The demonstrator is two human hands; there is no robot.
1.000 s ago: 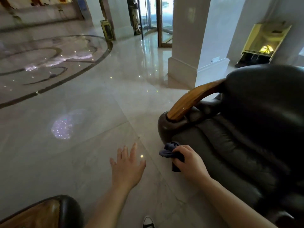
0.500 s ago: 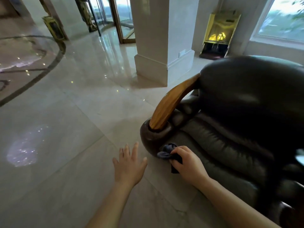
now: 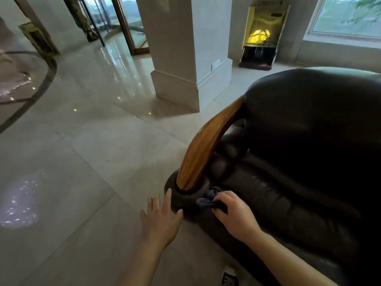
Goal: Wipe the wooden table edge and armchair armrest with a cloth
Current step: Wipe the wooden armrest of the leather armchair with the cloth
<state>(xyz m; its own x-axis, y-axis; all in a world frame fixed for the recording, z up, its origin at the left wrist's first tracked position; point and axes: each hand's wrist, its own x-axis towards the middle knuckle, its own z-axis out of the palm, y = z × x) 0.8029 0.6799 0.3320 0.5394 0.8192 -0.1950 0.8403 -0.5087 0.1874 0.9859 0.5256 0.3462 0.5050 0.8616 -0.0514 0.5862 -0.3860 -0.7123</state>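
Observation:
A dark leather armchair [image 3: 309, 162] fills the right side. Its curved wooden armrest [image 3: 204, 147] runs from the backrest down to a rounded leather front end [image 3: 181, 199]. My right hand [image 3: 233, 215] is shut on a dark blue cloth [image 3: 206, 200], which is bunched against the leather just below the armrest's lower end. My left hand [image 3: 160, 219] hovers open with fingers spread, its fingertips close to the left of the rounded arm end. No wooden table is in view.
Polished marble floor [image 3: 92, 151] stretches to the left and ahead. A square white pillar [image 3: 175, 58] stands behind the chair arm. A gold-framed stand [image 3: 261, 38] sits by the window wall. Glass doors [image 3: 127, 23] are at the back. A shoe tip [image 3: 229, 275] shows at the bottom.
The view has swung right and closer to the armchair. Both hands now sit at the armrest's front end, the cloth against the leather; before they were short of it over the floor.

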